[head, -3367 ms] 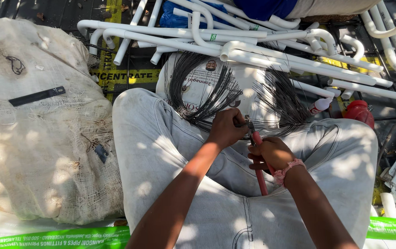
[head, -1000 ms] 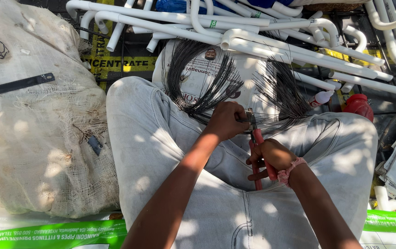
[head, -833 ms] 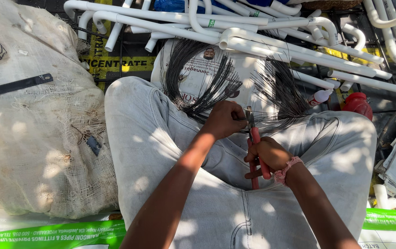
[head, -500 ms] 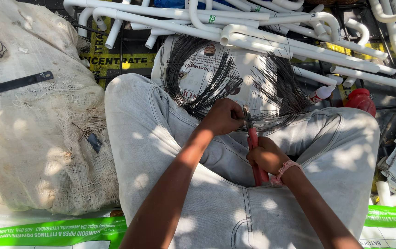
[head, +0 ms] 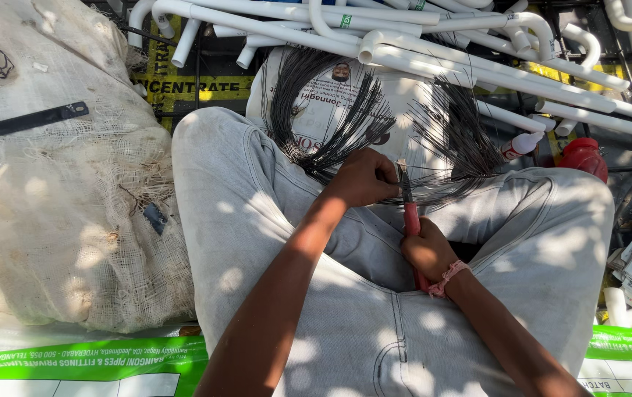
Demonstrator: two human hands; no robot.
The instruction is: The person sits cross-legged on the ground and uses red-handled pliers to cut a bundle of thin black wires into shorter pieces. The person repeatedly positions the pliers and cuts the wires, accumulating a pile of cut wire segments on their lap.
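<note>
I sit cross-legged in pale grey trousers. My left hand [head: 364,177] grips a bundle of thin black wires [head: 345,121] that fans out over a white printed sack [head: 331,99] in front of my knees. My right hand [head: 426,250] is closed around the red handles of a pair of pliers [head: 409,213]. The pliers' metal jaws point up and meet the wires just right of my left fist. More wire ends [head: 457,143] spread out to the right of the jaws.
A big white woven sack [head: 58,184] lies at my left. Several white plastic pipes and bends [head: 478,59] are piled beyond the wires. A small white bottle [head: 520,144] and a red object [head: 584,156] lie at the right. A green and white printed sheet [head: 80,360] lies underneath.
My right hand has closed the pliers' handles and shifted slightly along them, while the left hand keeps its grip on the wire bundle. The view has tilted a little.
</note>
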